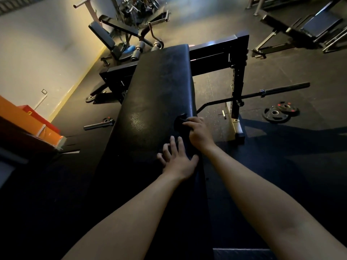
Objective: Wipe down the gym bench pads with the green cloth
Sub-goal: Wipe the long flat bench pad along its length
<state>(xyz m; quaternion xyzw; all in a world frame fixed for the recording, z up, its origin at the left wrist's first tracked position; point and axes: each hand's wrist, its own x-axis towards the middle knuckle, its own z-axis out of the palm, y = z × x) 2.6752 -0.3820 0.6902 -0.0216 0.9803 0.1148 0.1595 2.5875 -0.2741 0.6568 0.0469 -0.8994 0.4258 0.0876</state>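
A long black bench pad (pixel 159 94) runs away from me down the middle of the view. My right hand (pixel 199 133) grips a bunched cloth (pixel 179 122) at the pad's right edge; the cloth looks almost black in the dim light. My left hand (pixel 177 159) lies flat on the pad just nearer to me, fingers spread and straight, holding nothing.
A black rack frame (pixel 238 72) crosses behind the pad, with a barbell (pixel 272 91) lying to the right and weight plates (pixel 279 113) on the floor. Another bench (pixel 105 37) stands at the back left, orange boxes (pixel 28 119) at the left wall.
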